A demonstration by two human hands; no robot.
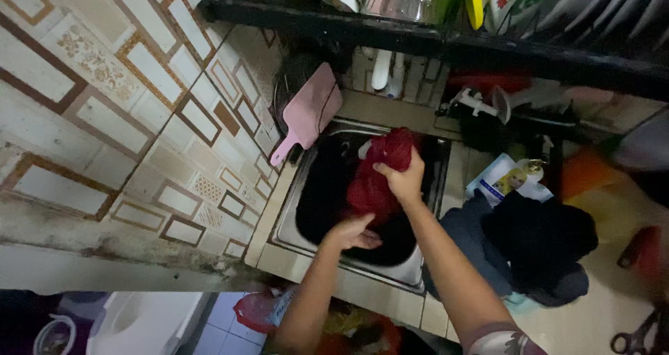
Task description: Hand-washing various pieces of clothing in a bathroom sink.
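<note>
Red cloth (pixel 376 177) sits in the steel sink (pixel 293 202), over a black basin (pixel 324 195). Right hand (pixel 402 177) fingers closed, gripping its top. Left hand (pixel 353 233) curled around its lower edge. Pink cutting board (pixel 308 111) leans far left; dark clothes (pixel 536 247) piled right.

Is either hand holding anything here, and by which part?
Both hold the red cloth over the sink: the right hand grips its bunched upper end, the left hand its lower end.
</note>
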